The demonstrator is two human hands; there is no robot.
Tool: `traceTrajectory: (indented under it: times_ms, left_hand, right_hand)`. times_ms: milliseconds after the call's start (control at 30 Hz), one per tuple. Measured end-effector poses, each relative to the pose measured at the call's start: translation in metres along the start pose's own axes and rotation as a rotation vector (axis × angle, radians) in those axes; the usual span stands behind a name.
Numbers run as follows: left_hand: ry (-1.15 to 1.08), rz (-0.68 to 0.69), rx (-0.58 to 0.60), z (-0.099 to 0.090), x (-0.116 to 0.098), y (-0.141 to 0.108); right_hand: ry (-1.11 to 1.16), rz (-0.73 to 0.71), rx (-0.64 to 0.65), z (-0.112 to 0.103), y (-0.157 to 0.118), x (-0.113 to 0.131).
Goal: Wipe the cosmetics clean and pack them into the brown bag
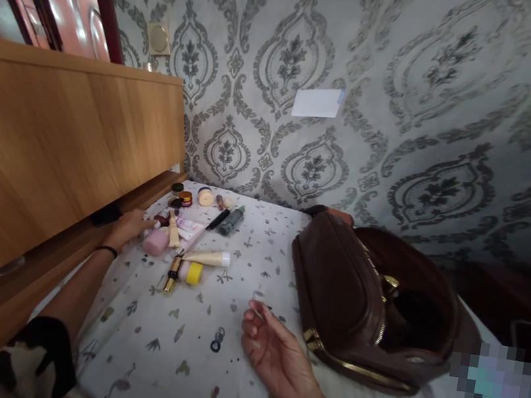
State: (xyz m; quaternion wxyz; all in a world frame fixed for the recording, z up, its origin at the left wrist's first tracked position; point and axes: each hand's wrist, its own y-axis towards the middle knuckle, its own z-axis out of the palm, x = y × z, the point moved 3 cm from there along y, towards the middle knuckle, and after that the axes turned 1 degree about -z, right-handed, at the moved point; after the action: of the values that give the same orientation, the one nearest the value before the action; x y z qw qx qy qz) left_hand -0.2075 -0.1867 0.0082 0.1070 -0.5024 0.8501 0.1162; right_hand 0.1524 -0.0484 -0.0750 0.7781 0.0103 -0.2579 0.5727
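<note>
At the left, my left hand [130,227] reaches to the edge of a cosmetics group, its fingers closed at the white top of a pink bottle [156,242]. Close by lie a beige tube [173,230], a pink-and-white tube [190,228] and a dark red container [163,216]. Nearer to me are a cream tube with a white cap [209,257], a gold-and-black tube [172,274] and a yellow-capped item [194,273]. My right hand [275,353] rests palm up, fingers loosely curled and holding nothing, beside a brown leather bag [338,276] whose zip is undone.
Small jars [186,198], a peach-lidded jar [206,197] and a green bottle [231,220] stand or lie farther back on the patterned sheet [162,356]. A wooden panel [63,149] borders the left side. Behind is a patterned wall [278,148]; a dark hair tie [217,339] lies near the middle.
</note>
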Motion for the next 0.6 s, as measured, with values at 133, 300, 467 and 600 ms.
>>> traceTrajectory:
  times_ms: [133, 300, 467, 600]
  left_hand:
    - [0.072, -0.005, 0.073, 0.027, 0.002, 0.009]
    - [0.142, -0.006, 0.117, 0.031, -0.002, 0.015]
    - [0.127, 0.029, 0.046, 0.001, -0.002, 0.021]
    - [0.076, 0.087, -0.100, -0.043, -0.009, 0.018]
  right_hand:
    - [0.018, -0.003, 0.003, -0.002, 0.000, -0.001]
    - [0.021, -0.013, 0.009, 0.001, -0.001, 0.000]
    - [0.015, -0.019, 0.030, 0.001, -0.001, 0.000]
    - [0.007, -0.031, 0.041, 0.000, 0.000, -0.001]
